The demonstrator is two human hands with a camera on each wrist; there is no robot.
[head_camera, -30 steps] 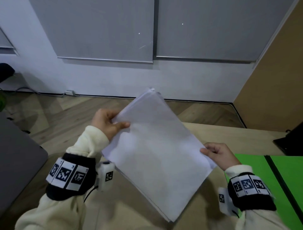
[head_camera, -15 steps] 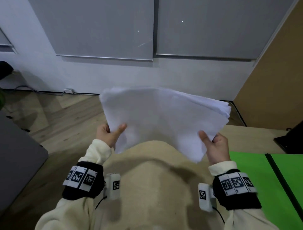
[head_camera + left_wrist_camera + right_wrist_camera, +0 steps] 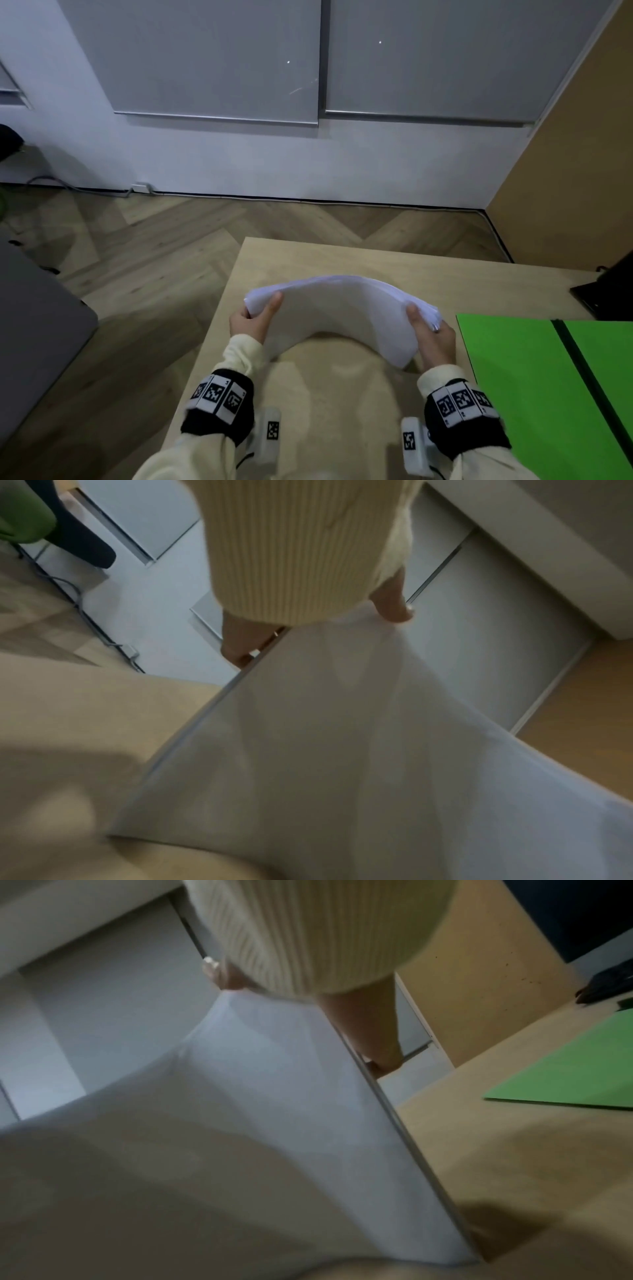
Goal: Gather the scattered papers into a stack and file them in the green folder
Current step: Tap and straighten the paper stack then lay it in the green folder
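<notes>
Light wooden desk (image 3: 308,260) near grey wall. Left hand (image 3: 251,322) and right hand (image 3: 433,337) each clamped on one end of paper stack (image 3: 339,308), stack bowed upward above desk. Green folder (image 3: 534,377) lies open just right. Step: squaring gathered stack. Next probably: tap edges even, carry right, lay inside folder.

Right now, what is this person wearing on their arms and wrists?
Both arms are in cream ribbed knit sleeves. Each wrist carries a black band with a row of square black-and-white coded tags. A small white box with its own coded tag hangs at the inner side of each wrist, and a thin dark cable runs from it. The left hand and right hand are bare, no gloves.
</notes>
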